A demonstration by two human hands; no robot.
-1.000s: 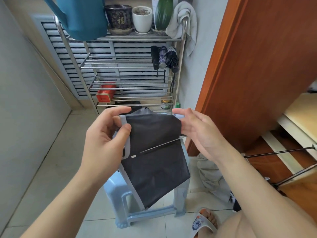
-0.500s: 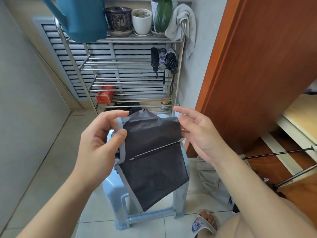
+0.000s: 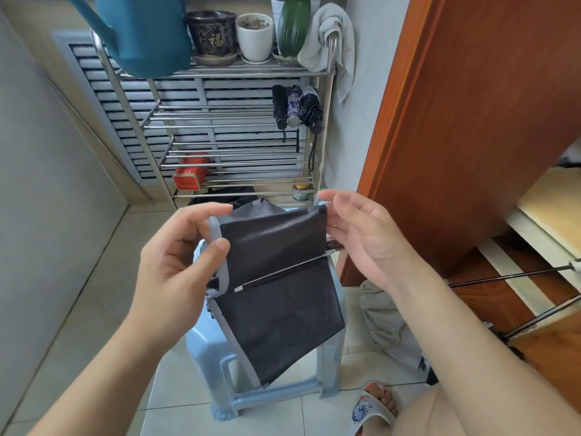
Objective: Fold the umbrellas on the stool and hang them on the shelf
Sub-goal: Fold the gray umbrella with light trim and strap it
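Observation:
I hold a black umbrella canopy with grey edging and a thin metal rib above the pale blue stool. My left hand pinches the grey edge at the canopy's upper left between thumb and fingers. At the upper right corner, my right hand has its fingers nearly straight, fingertips touching the fabric's edge. Three folded umbrellas hang by their straps from the steel shelf behind.
The top shelf carries a teal watering can, pots and a grey towel. A red tin is lower down. Grey fabric lies on the floor beside a wooden door. My slippered foot is near the stool.
My right hand has loosened from pinching the canopy's upper right corner to nearly straight fingers. The left hand keeps its pinch and the canopy hangs much as before.

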